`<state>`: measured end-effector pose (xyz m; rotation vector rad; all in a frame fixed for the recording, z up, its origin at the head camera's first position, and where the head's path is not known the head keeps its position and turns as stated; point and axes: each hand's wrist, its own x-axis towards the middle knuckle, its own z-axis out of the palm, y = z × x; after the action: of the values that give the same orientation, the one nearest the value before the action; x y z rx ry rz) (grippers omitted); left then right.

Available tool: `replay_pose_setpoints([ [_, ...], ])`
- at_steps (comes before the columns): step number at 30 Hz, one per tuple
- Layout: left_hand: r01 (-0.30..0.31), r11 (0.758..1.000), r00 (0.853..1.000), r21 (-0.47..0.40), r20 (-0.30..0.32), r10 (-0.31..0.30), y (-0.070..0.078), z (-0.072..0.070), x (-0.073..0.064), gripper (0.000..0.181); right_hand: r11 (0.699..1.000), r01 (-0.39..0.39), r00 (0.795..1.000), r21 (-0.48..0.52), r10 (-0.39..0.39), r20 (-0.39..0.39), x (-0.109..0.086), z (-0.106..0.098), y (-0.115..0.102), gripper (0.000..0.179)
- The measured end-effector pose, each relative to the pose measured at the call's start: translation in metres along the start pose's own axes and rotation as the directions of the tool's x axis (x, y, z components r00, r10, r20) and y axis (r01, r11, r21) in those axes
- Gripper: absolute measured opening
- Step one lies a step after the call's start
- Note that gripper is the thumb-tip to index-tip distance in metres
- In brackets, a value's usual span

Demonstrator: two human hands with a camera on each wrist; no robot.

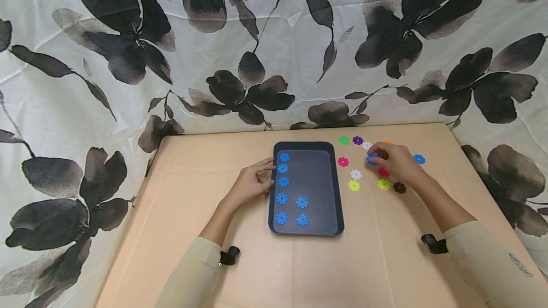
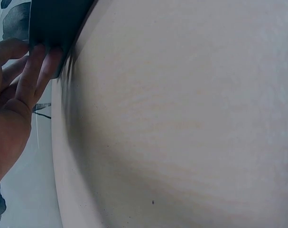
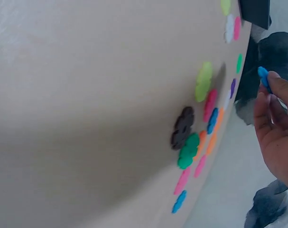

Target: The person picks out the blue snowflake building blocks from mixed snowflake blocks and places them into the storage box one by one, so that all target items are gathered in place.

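Tray (image 1: 325,175): dark grey, rectangular, flat on the counter (image 1: 257,265).
Discs in tray: 7 blue notched discs (image 1: 283,181); 5 form a column along the left wall, 2 stand beside the near end of that column.
Left hand (image 1: 254,182): fingers touch the tray's left side; grip not closed around any disc.
Right hand (image 1: 398,160): located right of the tray, over the loose discs; grip narrow, thumb and fingers pinching 1 blue disc (image 3: 263,76).
Held disc: outside the tray; appears raised off the counter in the right wrist view.
Loose blue discs: 2 on the counter in the right wrist view, 1 amid the cluster (image 3: 213,120) and 1 at its edge (image 3: 179,202).
Other loose discs: green (image 1: 344,140), purple (image 1: 357,140), white (image 1: 356,174), pink (image 1: 343,161), yellow-green (image 1: 354,185), orange (image 1: 387,143) and dark brown (image 1: 399,187), all outside the tray.
Completed portion: 7 blue discs set out in columns; no other colour is in the tray.
Outstanding portion: judged by colour, the held disc and 2 loose blue discs remain unplaced; the 2nd column is 3 short of the 1st.
Backdrop: floral cloth (image 1: 274,27) behind the counter.
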<state>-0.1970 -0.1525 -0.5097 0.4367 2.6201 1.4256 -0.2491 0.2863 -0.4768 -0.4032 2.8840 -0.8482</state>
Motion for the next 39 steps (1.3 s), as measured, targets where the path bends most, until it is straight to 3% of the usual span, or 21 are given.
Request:
replay_pose_setpoints([
  [10, -0.008, 1.0, 1.0, 0.005, -0.002, 0.008, 0.0, -0.001, -0.001, 0.044, 0.995, 0.077, 0.997, 0.068, -0.075, -0.025, 0.005, -0.001, -0.033, 0.023],
  [21, -0.01, 1.0, 1.0, 0.004, -0.01, 0.01, 0.0, -0.001, 0.0, 0.044, 0.976, 0.191, 0.981, 0.1, -0.189, -0.031, 0.014, 0.009, -0.078, 0.015],
  [31, 0.001, 1.0, 1.0, -0.006, -0.008, -0.001, -0.002, -0.001, -0.002, 0.044, 0.958, 0.253, 0.961, 0.136, -0.265, 0.08, 0.019, 0.031, -0.11, 0.015],
  [39, -0.006, 0.999, 1.0, -0.033, 0.001, 0.006, -0.002, -0.001, -0.001, 0.045, 0.938, 0.323, 0.926, 0.127, -0.341, 0.16, 0.027, 0.052, -0.12, 0.018],
])
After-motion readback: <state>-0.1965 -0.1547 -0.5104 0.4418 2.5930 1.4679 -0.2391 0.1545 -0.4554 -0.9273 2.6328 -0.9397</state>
